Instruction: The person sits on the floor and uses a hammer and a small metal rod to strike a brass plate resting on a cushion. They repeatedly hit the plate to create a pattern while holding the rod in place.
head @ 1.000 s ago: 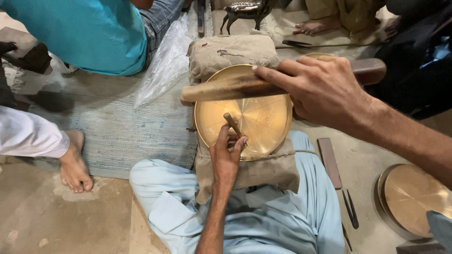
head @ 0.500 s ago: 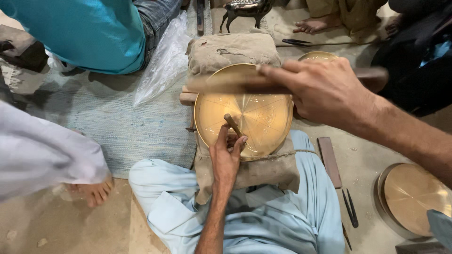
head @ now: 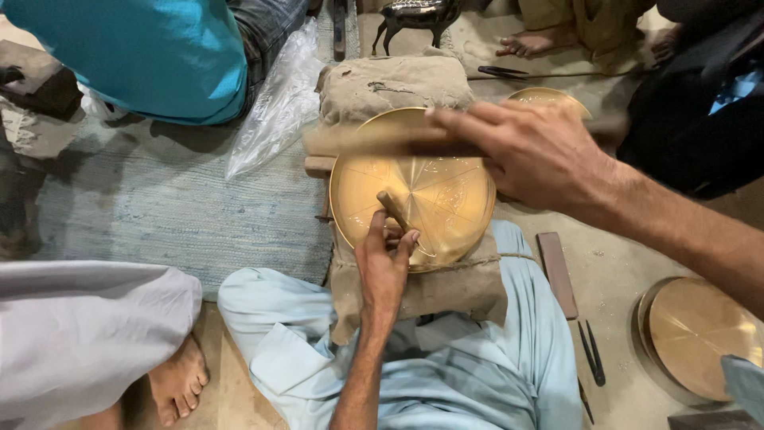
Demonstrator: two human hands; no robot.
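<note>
A round brass plate (head: 446, 179) lies on a tan cloth cushion (head: 390, 84) over my lap. My left hand (head: 384, 259) holds a short metal chisel (head: 395, 211) with its tip set on the plate near its lower middle. Above the plate, my right hand (head: 535, 151) grips a wooden mallet stick (head: 374, 142), which is blurred by motion and lies across the plate's upper edge. Faint engraved lines radiate from the plate's centre.
A second brass plate (head: 696, 334) sits at the lower right. A dark flat bar (head: 555, 272) and thin tools (head: 590, 354) lie beside my right leg. A person in a teal shirt (head: 151, 56) sits at top left; another person's bare foot (head: 177, 381) and white garment (head: 87, 326) are at lower left. A clear plastic bag (head: 278, 99) lies on the blue woven mat (head: 183, 211).
The wooden stick in my right hand has swung and is now motion-blurred over the plate. The person at lower left has moved in, so the white garment now covers more of the view.
</note>
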